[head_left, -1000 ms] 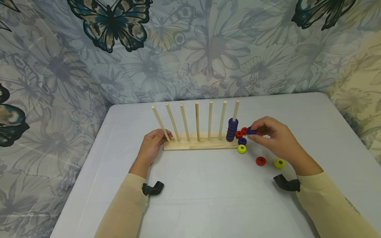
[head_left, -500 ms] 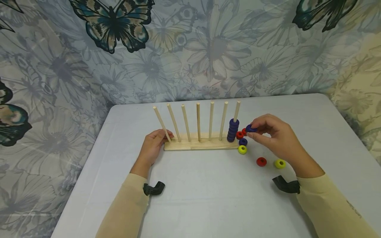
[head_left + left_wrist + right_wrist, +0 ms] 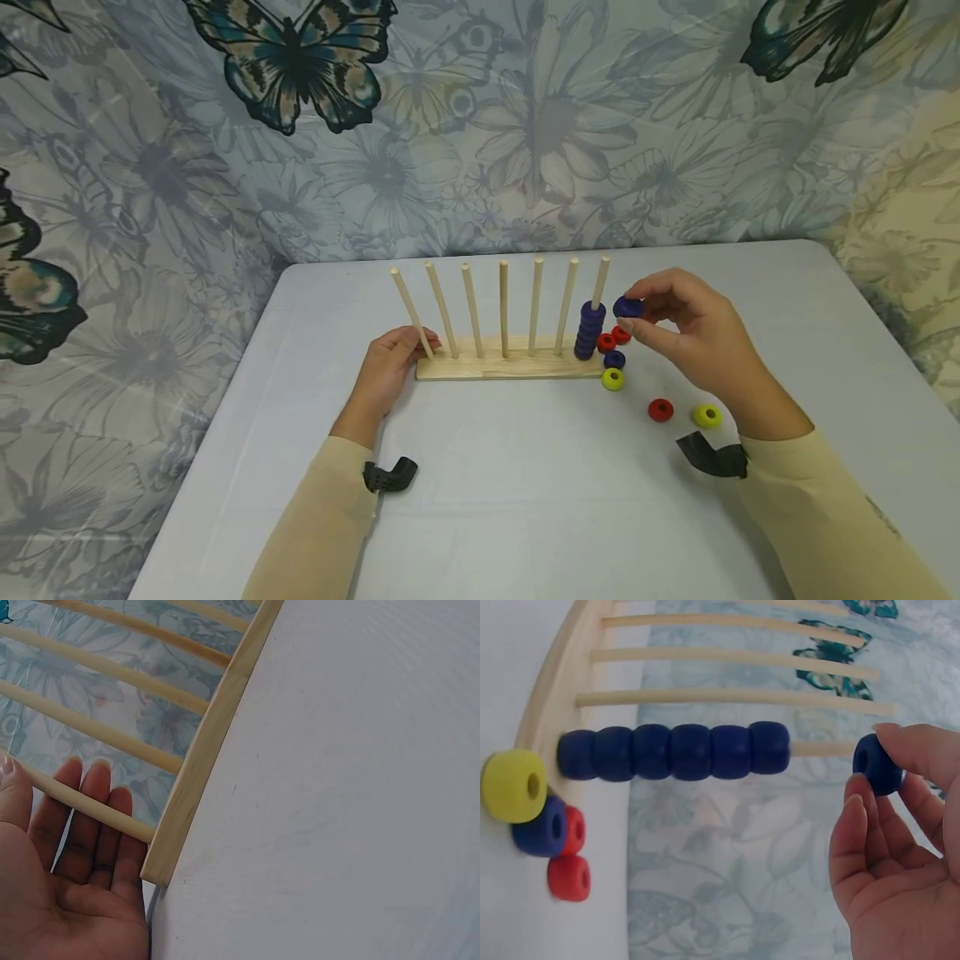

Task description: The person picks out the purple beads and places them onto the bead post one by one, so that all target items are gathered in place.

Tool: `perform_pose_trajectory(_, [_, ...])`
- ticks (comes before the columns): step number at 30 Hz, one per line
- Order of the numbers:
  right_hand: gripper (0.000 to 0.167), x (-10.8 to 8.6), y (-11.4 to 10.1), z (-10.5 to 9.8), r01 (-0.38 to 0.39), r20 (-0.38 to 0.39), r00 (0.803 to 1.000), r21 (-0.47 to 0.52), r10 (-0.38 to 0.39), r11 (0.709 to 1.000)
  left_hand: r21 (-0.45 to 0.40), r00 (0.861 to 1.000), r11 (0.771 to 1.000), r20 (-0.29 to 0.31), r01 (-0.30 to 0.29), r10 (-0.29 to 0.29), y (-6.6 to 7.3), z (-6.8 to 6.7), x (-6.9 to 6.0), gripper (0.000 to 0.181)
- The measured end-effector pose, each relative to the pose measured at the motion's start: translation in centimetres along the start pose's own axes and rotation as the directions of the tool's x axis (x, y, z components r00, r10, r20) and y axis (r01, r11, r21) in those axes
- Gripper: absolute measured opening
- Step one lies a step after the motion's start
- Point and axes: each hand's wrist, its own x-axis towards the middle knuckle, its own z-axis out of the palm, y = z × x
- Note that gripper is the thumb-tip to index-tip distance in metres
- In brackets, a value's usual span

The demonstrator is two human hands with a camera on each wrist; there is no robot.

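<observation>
A wooden peg stand [image 3: 487, 368] has a row of upright pegs. Stacked dark blue beads [image 3: 690, 751] sit on its rightmost peg. My right hand [image 3: 693, 333] pinches another dark blue bead [image 3: 877, 765] between thumb and fingers, right of that peg's upper part. In the right wrist view the held bead's hole faces the peg tip. At the stand's left end my left hand [image 3: 386, 371] holds the leftmost peg [image 3: 94, 808], with the thumb on one side and the fingers behind it.
By the stand's right end lie two red beads [image 3: 569, 878], a blue bead [image 3: 614, 359] and a yellow bead [image 3: 612, 379]. Nearer me are another red bead [image 3: 661, 410] and another yellow bead [image 3: 707, 416]. All lie on the white table [image 3: 525, 500], before a flowered wall covering.
My right hand has raised the pinched blue bead and brought it slightly closer to the rightmost peg. The left hand stays at the leftmost peg. The head view has shifted slightly.
</observation>
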Motion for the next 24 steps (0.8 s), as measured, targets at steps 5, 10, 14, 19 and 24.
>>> perform_pose_trajectory(5, [0.045,0.5,-0.4,0.1,0.017,-0.012,1.0,0.016,-0.017,1.0,0.03,1.0,1.0,0.002,0.002,-0.003,-0.2,0.0,0.1,0.042])
perform_pose_trajectory(10, [0.043,1.1,-1.0,0.0,0.04,-0.032,0.999,0.012,-0.04,0.999,0.041,1.0,0.999,0.008,0.007,-0.008,-0.3,-0.1,0.2,0.044])
perform_pose_trajectory(14, [0.041,1.8,-1.7,-0.1,0.047,-0.049,0.998,0.0,-0.047,0.999,0.045,1.0,0.999,0.004,0.007,-0.007,-0.1,-0.2,0.2,0.045])
perform_pose_trajectory(19, [0.039,2.6,-2.3,0.0,0.055,-0.071,0.996,0.029,-0.053,0.998,0.046,1.0,0.999,-0.001,0.006,-0.006,-0.2,-0.2,0.2,0.045])
perform_pose_trajectory(24, [0.039,3.6,-2.7,0.2,0.076,-0.084,0.994,0.049,-0.071,0.996,0.046,1.0,0.999,-0.005,0.006,-0.006,-0.1,-0.1,0.2,0.044])
